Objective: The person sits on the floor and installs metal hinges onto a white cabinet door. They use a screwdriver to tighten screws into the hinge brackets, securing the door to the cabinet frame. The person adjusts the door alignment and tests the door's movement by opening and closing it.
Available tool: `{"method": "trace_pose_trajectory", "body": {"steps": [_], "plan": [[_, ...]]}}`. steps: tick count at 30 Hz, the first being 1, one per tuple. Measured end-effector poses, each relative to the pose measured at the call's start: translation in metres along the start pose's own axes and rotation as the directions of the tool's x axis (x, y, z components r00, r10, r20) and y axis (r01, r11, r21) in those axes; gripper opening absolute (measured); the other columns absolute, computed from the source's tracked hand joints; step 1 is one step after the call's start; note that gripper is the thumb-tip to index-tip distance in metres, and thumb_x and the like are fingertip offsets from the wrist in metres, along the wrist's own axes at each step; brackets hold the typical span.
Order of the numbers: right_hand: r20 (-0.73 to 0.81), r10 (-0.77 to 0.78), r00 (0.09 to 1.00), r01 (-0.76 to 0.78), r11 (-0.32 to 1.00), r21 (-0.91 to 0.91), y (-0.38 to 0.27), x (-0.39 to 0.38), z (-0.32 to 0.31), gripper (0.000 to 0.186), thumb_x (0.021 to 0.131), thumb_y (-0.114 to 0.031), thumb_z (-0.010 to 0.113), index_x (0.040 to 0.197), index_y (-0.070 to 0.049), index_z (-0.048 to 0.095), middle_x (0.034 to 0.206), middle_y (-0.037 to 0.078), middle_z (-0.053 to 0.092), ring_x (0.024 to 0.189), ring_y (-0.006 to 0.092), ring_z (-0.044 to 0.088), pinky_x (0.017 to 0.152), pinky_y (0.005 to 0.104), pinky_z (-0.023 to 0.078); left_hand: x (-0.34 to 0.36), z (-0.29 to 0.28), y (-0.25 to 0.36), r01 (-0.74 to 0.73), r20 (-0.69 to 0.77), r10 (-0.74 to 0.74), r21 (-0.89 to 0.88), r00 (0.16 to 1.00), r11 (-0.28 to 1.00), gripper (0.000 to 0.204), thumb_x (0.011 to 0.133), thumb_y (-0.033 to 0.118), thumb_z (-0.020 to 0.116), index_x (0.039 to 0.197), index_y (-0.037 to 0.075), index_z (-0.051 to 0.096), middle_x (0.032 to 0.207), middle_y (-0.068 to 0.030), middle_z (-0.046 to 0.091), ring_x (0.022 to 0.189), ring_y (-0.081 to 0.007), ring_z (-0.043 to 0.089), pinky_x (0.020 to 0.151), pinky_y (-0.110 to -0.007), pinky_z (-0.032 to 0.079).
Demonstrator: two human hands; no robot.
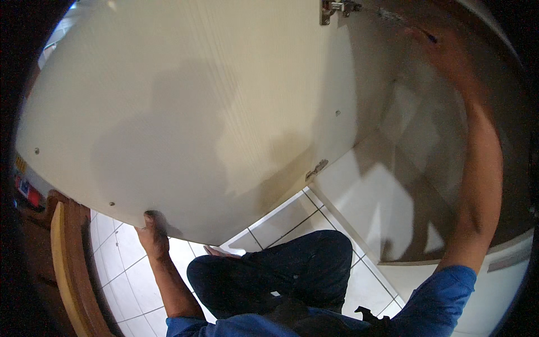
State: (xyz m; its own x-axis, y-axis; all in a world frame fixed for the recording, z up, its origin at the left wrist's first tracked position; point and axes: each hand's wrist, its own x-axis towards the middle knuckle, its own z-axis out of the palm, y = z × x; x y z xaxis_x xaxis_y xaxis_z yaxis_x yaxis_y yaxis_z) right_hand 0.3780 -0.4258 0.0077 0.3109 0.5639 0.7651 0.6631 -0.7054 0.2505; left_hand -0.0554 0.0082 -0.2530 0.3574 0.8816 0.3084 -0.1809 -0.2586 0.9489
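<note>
A large cream cabinet door [196,112] swings open across most of the view. My left hand [151,231] grips its lower edge, fingers curled behind the panel. My right arm reaches up into the open cabinet [387,191], and my right hand [441,48] is high inside near the top, blurred. Whether it holds anything cannot be made out. Two metal hinges, an upper hinge [336,7] and a lower hinge [317,168], join the door to the cabinet.
White floor tiles [281,219] lie below the door. My bent knee in dark blue trousers [281,269] is close to the cabinet front. A curved wooden piece [63,253] stands at the left edge, and the cabinet's bottom shelf is bare white.
</note>
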Motion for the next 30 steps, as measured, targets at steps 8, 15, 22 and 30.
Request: {"method": "trace_pose_trajectory", "body": {"steps": [8, 15, 22, 30], "plan": [[0.125, 0.423, 0.898, -0.436, 0.894, 0.108, -0.019, 0.021, -0.012, 0.041, 0.087, -0.041, 0.059, 0.115, -0.013, 0.065, 0.117, 0.012, 0.062, 0.100, 0.0262, 0.061, 0.088, 0.0374, 0.046, 0.003, -0.018, -0.003, 0.041, 0.079, -0.042, 0.018, 0.996, 0.999, 0.087, 0.079, 0.057, 0.066, 0.128, -0.006, 0.031, 0.109, -0.0143, 0.050, 0.098, -0.0231, 0.050, 0.083, -0.037, 0.044], [0.188, 0.179, 0.966, -0.196, 0.977, 0.078, -0.054, 0.039, -0.065, 0.037, 0.078, -0.030, 0.070, 0.110, -0.011, 0.067, 0.124, 0.017, 0.056, 0.109, 0.0298, 0.056, 0.094, 0.0393, 0.043, 0.010, -0.013, 0.010, 0.072, 0.129, -0.059, -0.101, 0.990, 0.992, 0.083, 0.082, 0.049, 0.066, 0.133, -0.005, 0.029, 0.127, -0.0190, 0.043, 0.115, -0.0303, 0.045, 0.096, -0.043, 0.038], [-0.044, 0.488, 0.872, -0.475, 0.864, 0.168, -0.061, -0.022, 0.004, 0.034, 0.089, -0.039, 0.060, 0.101, -0.008, 0.069, 0.087, 0.010, 0.067, 0.074, 0.0157, 0.062, 0.070, 0.0327, 0.050, -0.009, 0.000, 0.014, 0.061, 0.096, -0.057, -0.046, 0.994, 0.997, 0.064, 0.086, 0.037, 0.065, 0.124, -0.008, 0.040, 0.114, -0.0158, 0.053, 0.102, -0.0240, 0.053, 0.087, -0.038, 0.044], [0.507, 0.601, 0.618, -0.784, 0.432, 0.445, -0.195, -0.314, 0.052, 0.051, 0.086, -0.038, 0.062, 0.115, 0.003, 0.056, 0.103, 0.024, 0.063, 0.098, 0.0331, 0.062, 0.087, 0.0391, 0.046, -0.025, -0.009, 0.001, -0.048, 0.185, 0.048, -0.006, 0.981, 0.999, 0.049, 0.086, 0.038, 0.066, 0.110, -0.002, 0.053, 0.094, -0.0067, 0.057, 0.085, -0.0152, 0.053, 0.076, -0.032, 0.044]]}}
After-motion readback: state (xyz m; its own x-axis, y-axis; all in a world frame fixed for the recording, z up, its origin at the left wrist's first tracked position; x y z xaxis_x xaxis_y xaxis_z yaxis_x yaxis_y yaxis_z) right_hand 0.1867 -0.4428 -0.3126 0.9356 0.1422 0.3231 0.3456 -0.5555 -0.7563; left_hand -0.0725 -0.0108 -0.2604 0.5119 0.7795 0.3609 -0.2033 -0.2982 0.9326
